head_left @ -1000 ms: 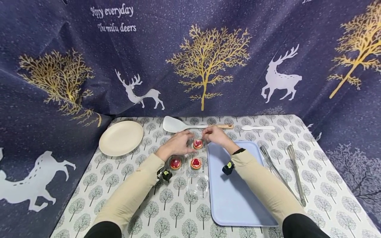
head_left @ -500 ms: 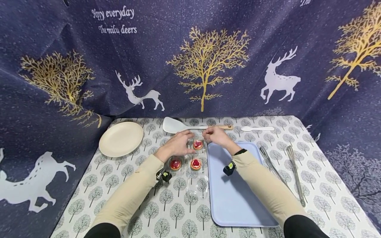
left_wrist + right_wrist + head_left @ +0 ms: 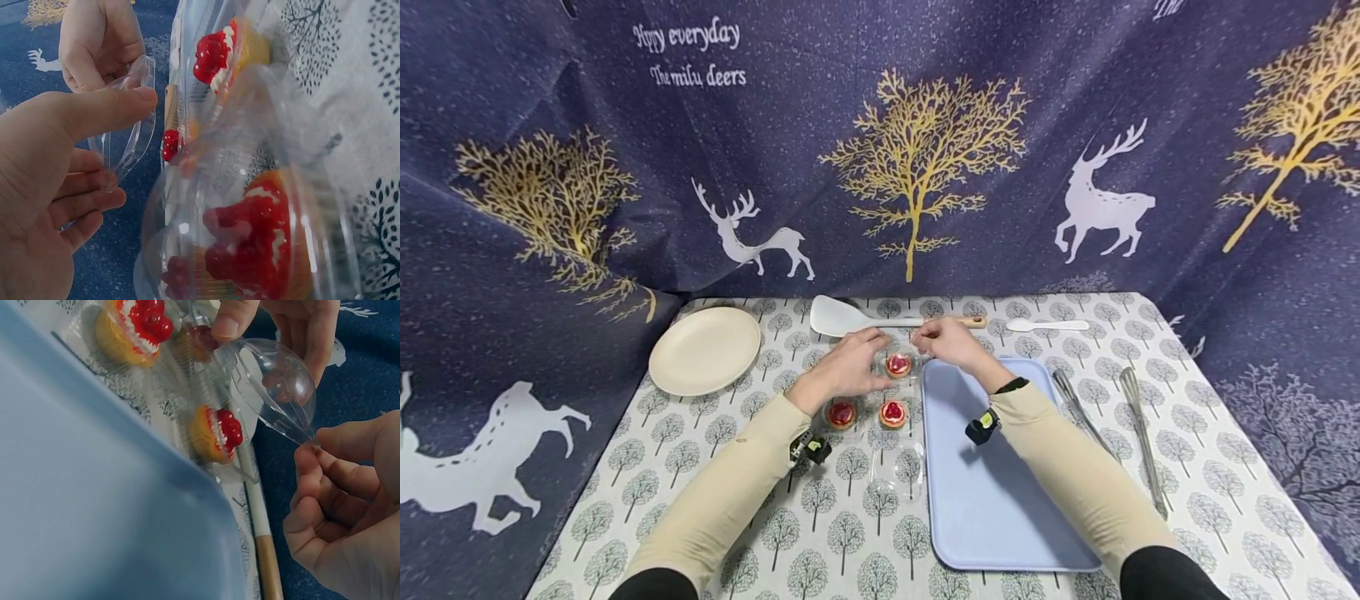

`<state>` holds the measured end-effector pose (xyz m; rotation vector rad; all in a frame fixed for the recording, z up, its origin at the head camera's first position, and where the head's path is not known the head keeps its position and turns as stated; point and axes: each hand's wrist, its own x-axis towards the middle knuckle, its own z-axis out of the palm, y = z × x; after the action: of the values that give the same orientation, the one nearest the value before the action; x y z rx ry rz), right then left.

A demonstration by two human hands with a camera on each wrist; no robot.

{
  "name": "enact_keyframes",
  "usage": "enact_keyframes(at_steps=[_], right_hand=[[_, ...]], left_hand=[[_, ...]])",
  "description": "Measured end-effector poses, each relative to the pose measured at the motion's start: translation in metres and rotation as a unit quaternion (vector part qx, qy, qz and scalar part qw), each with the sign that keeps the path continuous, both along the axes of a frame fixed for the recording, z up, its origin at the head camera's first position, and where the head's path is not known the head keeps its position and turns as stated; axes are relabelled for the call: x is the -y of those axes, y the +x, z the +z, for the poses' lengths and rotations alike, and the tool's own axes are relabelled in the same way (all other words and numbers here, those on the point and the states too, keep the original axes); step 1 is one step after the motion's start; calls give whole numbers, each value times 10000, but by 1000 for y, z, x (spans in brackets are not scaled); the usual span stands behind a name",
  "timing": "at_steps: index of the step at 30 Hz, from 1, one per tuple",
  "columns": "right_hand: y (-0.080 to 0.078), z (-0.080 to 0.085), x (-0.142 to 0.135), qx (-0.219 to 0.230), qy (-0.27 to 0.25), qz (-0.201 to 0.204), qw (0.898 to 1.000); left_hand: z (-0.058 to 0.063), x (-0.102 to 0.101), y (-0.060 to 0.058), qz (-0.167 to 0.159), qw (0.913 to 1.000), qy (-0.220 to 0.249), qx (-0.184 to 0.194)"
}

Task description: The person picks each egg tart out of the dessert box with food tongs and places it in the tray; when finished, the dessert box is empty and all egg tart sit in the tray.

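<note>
Little has shifted: left hand (image 3: 852, 364) and right hand (image 3: 946, 342) each keep a pinching grip on the raised lid (image 3: 280, 387), leaving the box (image 3: 230, 470) uncovered toward the surface's (image 3: 827, 546) far edge, far tart (image 3: 898, 364) inside. Left tart (image 3: 841, 413) and middle tart (image 3: 892, 414), nearer the near edge, sit in clear boxes.

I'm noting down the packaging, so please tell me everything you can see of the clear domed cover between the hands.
The clear domed cover looks like thin, see-through plastic: a glossy, rounded dome with a flat rim. It is tilted on edge near the farthest tart. The left hand holds it between thumb and fingers; the right hand pinches its rim. Whether it is attached to anything else is unclear.
</note>
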<state>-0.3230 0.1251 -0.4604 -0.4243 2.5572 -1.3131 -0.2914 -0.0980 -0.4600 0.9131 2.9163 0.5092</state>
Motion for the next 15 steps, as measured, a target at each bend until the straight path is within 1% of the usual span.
enact_keyframes(at_steps=[4,8,15], right_hand=[[3,4,0,101,-183,-25,9998],[7,7,-1,261,-410,9,9988],[15,13,-2,458,-799,69,9957]], left_hand=[[2,-1,4,-2,9999,17,-138],[5,-1,8,-36,9996,135,-231],[10,-1,17,-205,9980,270,-543]])
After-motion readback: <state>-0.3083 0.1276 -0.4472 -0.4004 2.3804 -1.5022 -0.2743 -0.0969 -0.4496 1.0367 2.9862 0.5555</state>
